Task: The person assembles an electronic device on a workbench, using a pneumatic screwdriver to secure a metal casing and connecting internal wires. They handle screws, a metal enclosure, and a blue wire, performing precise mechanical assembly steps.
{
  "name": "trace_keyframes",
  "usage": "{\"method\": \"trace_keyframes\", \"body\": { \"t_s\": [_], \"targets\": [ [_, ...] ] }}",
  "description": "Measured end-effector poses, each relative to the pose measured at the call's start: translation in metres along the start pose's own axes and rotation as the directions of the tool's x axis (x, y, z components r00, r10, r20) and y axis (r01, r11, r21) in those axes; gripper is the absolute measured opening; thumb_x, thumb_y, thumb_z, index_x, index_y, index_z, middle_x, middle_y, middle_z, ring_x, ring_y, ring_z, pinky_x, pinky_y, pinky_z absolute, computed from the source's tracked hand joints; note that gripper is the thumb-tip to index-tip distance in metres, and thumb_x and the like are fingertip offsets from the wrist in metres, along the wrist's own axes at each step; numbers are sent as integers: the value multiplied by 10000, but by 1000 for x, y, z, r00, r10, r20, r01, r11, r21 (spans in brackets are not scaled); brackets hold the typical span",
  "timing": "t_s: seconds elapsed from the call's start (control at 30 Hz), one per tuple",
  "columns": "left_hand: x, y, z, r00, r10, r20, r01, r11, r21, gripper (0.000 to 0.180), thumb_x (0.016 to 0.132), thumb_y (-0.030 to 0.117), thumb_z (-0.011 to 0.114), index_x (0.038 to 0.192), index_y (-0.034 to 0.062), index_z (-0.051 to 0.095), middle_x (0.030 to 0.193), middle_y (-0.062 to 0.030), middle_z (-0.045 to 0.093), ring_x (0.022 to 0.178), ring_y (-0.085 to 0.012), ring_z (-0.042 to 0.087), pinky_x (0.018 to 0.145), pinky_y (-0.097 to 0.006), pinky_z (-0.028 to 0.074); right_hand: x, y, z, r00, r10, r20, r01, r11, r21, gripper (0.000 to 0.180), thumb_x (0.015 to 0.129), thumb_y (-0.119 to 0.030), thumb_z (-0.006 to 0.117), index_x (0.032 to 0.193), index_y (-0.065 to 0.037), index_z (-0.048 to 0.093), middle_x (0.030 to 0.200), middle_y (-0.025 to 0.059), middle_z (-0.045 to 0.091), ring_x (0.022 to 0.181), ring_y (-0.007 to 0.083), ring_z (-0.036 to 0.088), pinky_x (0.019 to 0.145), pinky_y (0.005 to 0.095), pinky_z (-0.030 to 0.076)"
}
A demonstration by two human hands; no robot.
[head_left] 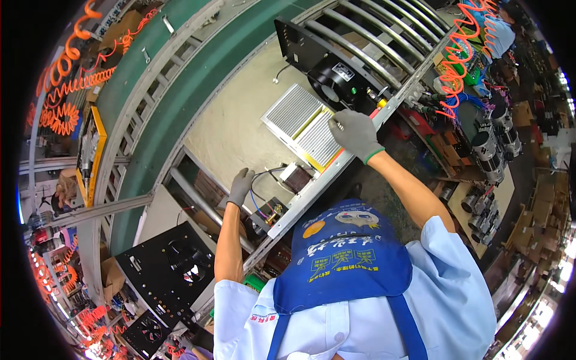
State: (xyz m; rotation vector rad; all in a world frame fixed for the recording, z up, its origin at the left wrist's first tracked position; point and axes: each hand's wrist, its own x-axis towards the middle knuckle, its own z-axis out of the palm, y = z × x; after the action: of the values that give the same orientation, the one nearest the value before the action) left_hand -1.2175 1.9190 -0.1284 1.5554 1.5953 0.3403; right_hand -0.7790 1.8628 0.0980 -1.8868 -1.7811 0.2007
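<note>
My right hand (354, 133), in a grey glove, is closed at the right edge of two silver finned heat sinks (295, 108). Whatever its curled fingers hold is hidden. Farther left, my gloved left hand (241, 186) has its fingers drawn together beside thin dark and blue wires (254, 193); I cannot make out what is in them. These wires run near a small transformer (296, 177) and a dark part with brass terminals (273, 213). The heat sinks lie on a pale board (231, 123), with yellow strips along their edges.
Beyond the heat sinks, a black metal panel with a round black motor (339, 81) stands near bare conveyor rollers (384, 30). A green conveyor belt (150, 156) curves along the left. Black panels (171, 267) lie at the lower left. Orange coiled hoses (459, 60) hang at both sides.
</note>
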Motion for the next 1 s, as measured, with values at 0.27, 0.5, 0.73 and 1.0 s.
{"method": "trace_keyframes", "body": {
  "t_s": [0.27, 0.5, 0.73, 1.0],
  "targets": [
    [24, 236, -19, 918, 85, 388, -31, 989, -143, 472, 995, 309, 546, 1330, -18, 613, 1141, -147, 716, 975, -220, 706, 824, -320, 560, -16, 21, -17, 999, 24, -25, -23, 999, 47, 252, 888, -299, 633, 796, -77, 711, 809, 158, 688, 737, 354, 686, 692, 470, 552],
    [54, 327, 44, 934, 72, 349, 55, 938, -342, 455, 1026, 311, 524, 1364, 11, 579, 1236, -130, 679, 1039, -217, 672, 851, -340, 554, -42, 15, -29, 888, -219, -405, 360, 879, 313, 180, 816, -141, 706, 968, -55, 666, 987, 154, 680, 905, 337, 663, 787, 448, 547],
    [118, 345, 114, 978, -33, 208, 141, 835, -532, 386, 1009, 328, 542, 1271, 46, 580, 1151, -110, 669, 955, -211, 637, 808, -381, 550, -159, 61, -72, 978, 18, -210, 88, 870, 485, 193, 833, -98, 686, 1025, -83, 674, 1030, 128, 685, 932, 344, 681, 826, 416, 564],
    [250, 364, 150, 936, -240, 259, 346, 770, -536, 278, 978, 336, 583, 1076, 75, 597, 780, -75, 615, 639, -212, 553, 614, -403, 468, -345, 187, -62, 673, 740, 4, -733, 665, 143, 264, 886, -222, 629, 1065, -41, 699, 1076, 185, 703, 1012, 375, 681, 892, 448, 538]
  ]
}}
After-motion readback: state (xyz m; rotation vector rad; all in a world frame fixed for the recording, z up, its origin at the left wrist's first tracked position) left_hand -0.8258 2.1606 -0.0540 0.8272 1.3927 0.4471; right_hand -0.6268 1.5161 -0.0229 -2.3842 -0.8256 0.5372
